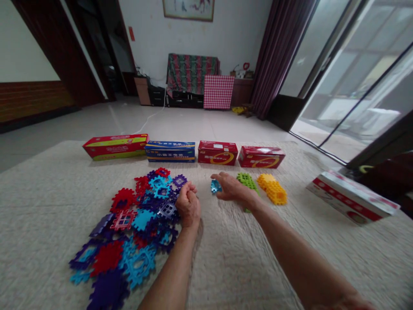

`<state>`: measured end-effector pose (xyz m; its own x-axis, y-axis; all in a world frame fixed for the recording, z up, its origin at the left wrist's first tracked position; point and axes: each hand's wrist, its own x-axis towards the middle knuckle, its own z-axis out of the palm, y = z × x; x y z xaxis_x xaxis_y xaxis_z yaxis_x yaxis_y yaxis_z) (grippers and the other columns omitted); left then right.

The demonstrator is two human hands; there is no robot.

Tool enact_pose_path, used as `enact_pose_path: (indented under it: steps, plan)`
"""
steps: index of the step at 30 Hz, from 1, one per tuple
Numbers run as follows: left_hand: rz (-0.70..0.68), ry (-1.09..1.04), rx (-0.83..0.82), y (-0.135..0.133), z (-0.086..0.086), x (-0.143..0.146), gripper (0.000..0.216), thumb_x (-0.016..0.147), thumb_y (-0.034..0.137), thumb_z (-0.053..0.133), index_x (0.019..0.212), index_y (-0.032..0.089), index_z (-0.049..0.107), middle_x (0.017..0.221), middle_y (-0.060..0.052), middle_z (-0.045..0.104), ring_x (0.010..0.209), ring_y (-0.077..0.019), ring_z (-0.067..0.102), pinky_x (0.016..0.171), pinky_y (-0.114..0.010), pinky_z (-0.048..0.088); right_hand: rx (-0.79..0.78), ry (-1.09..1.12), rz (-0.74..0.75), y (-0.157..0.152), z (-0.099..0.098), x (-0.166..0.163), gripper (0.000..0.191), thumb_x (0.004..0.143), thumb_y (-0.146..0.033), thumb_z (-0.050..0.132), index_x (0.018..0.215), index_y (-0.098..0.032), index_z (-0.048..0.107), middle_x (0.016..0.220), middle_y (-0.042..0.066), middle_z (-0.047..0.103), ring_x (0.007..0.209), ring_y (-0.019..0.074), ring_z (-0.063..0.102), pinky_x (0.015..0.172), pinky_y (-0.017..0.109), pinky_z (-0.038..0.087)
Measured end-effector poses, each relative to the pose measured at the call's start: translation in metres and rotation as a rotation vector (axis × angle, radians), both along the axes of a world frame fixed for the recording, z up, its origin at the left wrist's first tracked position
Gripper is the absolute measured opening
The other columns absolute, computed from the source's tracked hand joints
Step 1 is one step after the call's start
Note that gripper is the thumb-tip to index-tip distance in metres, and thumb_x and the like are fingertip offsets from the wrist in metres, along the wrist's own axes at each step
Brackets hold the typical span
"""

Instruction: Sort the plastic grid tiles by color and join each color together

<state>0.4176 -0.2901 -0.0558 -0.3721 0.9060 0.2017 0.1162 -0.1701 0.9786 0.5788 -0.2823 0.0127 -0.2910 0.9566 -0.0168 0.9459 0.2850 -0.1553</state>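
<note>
A heap of red, blue and purple plastic interlocking tiles (135, 224) lies on the cream cloth at the left. My left hand (188, 203) rests at the heap's right edge, curled into a loose fist; what it holds, if anything, is hidden. My right hand (229, 187) reaches forward in the middle and pinches a light blue tile (215, 186) at its fingertips. Just right of that hand lies a stack of green tiles (245, 180), partly hidden by the wrist, then a stack of yellow tiles (272, 188).
A row of boxes stands along the far edge of the cloth (48, 193): a long red box (115, 146), a blue box (170, 151) and two red boxes (217, 153) (261, 156). A white and red box (351, 196) lies at the right. Beyond are a tiled floor and a glass door.
</note>
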Motion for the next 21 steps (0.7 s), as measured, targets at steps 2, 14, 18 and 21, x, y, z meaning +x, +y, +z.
enact_pose_path:
  steps: [2,14,18,21]
  plan:
    - [0.001,0.011,-0.001,0.0,0.001,0.001,0.035,0.079,0.016,0.04,0.103,0.015,0.066,0.085,-0.006,0.07,0.075,-0.0152,0.068,0.072,-0.027,0.053,0.019,-0.068,-0.033,0.014,0.0,0.012,0.064,0.072,-0.02,0.06,0.134,-0.013,0.049,0.118,0.017,0.06,0.106,0.0273,0.058,0.088,0.036,0.043]
    - [-0.006,0.012,0.041,-0.003,0.006,0.002,0.033,0.078,0.016,0.041,0.096,0.015,0.068,0.08,-0.005,0.071,0.071,-0.0152,0.069,0.069,-0.027,0.053,0.056,-0.146,0.005,0.025,-0.013,0.017,0.069,0.068,-0.019,0.06,0.136,-0.016,0.047,0.138,0.017,0.049,0.128,0.0317,0.043,0.105,0.05,0.026]
    - [0.003,-0.002,0.083,-0.002,0.011,0.003,0.032,0.079,0.017,0.04,0.097,0.015,0.067,0.08,-0.005,0.071,0.069,-0.0142,0.068,0.065,-0.025,0.053,0.091,-0.132,0.013,0.022,-0.018,0.005,0.07,0.07,-0.017,0.055,0.139,-0.014,0.043,0.147,0.019,0.04,0.132,0.0328,0.039,0.104,0.05,0.029]
    - [0.008,0.009,0.121,0.0,0.013,0.001,0.031,0.079,0.018,0.041,0.094,0.016,0.068,0.077,-0.004,0.07,0.064,-0.0129,0.066,0.063,-0.024,0.052,0.045,-0.132,-0.024,0.024,-0.021,0.002,0.068,0.071,-0.017,0.053,0.138,-0.013,0.043,0.145,0.02,0.043,0.128,0.0342,0.043,0.1,0.05,0.033]
